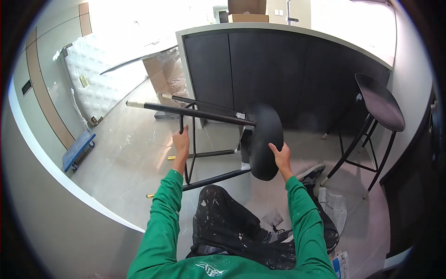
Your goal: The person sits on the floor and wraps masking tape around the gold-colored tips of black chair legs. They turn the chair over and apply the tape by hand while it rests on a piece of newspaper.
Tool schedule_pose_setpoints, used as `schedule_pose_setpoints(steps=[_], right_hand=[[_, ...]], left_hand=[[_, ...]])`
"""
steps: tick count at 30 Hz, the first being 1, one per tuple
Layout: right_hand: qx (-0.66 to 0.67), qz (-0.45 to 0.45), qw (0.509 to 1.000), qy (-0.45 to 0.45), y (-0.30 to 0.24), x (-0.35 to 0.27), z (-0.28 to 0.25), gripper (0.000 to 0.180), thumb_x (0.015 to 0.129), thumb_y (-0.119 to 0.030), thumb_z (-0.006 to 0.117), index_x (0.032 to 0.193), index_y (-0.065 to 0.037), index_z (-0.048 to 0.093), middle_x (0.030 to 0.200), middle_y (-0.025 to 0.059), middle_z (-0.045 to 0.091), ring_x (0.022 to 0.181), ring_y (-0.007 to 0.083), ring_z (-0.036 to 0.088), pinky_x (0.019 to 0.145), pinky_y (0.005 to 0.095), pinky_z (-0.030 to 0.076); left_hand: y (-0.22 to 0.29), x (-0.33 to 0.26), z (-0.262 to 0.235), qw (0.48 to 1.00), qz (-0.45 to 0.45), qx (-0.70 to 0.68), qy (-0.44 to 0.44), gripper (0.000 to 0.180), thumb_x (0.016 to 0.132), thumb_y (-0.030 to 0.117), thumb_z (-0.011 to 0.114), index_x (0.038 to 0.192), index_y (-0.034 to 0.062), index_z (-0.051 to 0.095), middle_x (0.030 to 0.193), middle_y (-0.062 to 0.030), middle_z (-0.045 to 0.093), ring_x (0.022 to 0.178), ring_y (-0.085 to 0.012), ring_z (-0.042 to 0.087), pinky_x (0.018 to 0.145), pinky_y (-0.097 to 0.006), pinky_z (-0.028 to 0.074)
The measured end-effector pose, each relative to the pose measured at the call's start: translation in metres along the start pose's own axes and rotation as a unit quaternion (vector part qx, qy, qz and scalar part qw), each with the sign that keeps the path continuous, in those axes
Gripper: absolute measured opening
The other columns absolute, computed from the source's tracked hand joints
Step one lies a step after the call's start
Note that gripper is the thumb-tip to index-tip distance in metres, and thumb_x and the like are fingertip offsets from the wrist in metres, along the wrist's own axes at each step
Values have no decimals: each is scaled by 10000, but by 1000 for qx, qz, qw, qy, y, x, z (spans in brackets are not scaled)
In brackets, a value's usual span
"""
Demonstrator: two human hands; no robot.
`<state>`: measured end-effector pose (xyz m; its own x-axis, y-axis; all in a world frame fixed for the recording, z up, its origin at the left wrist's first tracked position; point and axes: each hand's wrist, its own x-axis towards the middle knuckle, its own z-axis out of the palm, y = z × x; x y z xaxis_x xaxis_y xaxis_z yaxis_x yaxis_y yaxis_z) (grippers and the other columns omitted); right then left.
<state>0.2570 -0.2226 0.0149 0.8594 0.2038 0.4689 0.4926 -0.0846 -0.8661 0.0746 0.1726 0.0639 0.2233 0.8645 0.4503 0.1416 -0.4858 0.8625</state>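
A black bar stool is tipped on its side in front of me, its legs pointing left and its dark seat to the right. Two leg ends look pale and covered, while the two lower ones show gold tips. White wrapping clings to the legs near the seat. My left hand is closed round a footrest bar between the legs. At the seat's right edge, my right hand grips the rim with the thumb on the near face.
Another black stool stands upright at the right. Behind the tipped stool rises a dark-panelled counter, with a cardboard box on top. A plastic-wrapped mattress leans at the far left, near a blue dolly. Crumpled white packaging lies beside my leg.
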Motion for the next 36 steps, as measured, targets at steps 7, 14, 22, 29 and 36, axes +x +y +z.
schedule_pose_setpoints(steps=[7,14,22,29,36], right_hand=[[-2,17,1000,-17,-25,31,16,486,866,-362,826,1097,45,695,1012,135,745,915,215,703,841,351,543],[37,113,990,-74,-43,47,22,449,869,-322,830,1089,47,698,994,112,740,866,178,693,801,327,551],[46,211,968,-125,-24,80,36,496,861,-296,833,1130,89,673,1020,167,735,882,226,715,785,347,572],[44,255,955,-147,-21,96,43,577,891,-321,806,1226,112,623,1081,188,717,937,245,715,828,358,586],[61,279,943,-173,9,108,39,539,909,-315,789,1217,100,638,1069,162,721,951,237,710,847,356,583]], left_hand=[[-2,62,4,993,-43,-61,-93,501,901,420,713,699,-34,647,593,-62,555,562,-181,490,559,-391,380],[-3,93,4,961,-123,-139,-205,350,953,351,665,794,38,668,582,45,478,470,-60,413,417,-266,283],[-22,115,29,952,-141,-136,-237,285,940,313,671,859,40,663,613,39,508,465,-67,417,403,-276,285],[-41,131,57,934,-193,-134,-271,272,912,297,690,810,59,608,599,25,493,444,-92,400,396,-294,269],[-59,130,79,916,-222,-118,-311,296,902,309,707,778,65,595,609,7,491,454,-105,404,407,-295,274]])
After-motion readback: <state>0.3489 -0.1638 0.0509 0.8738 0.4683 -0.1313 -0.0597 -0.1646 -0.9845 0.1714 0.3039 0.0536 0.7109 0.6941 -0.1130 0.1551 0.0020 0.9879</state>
